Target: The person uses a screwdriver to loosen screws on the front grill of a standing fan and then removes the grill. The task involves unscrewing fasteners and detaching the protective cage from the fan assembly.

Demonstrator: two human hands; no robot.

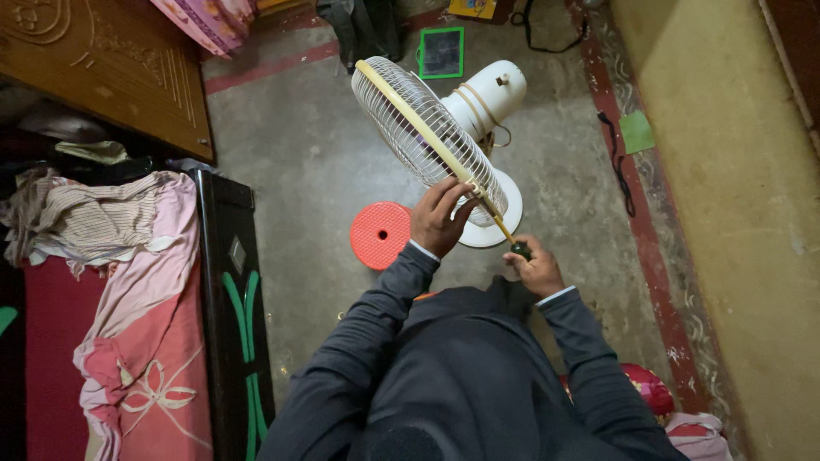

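A grey concrete floor (pixel 325 162) fills the middle of the view, with a bed (pixel 128 341) draped in pink and striped cloth along the left. A white pedestal fan (pixel 427 128) stands tilted on the floor, its round base (pixel 504 230) just ahead of the person and its wire grille (pixel 410 119) ringed by a yellowish band. A red round plastic lid (pixel 380 235) lies beside the base. The left hand (pixel 440 218) pinches the lower edge of the grille. The right hand (pixel 534 269) is closed around the dark handle of a screwdriver (pixel 504 230), whose shaft points up at the grille rim.
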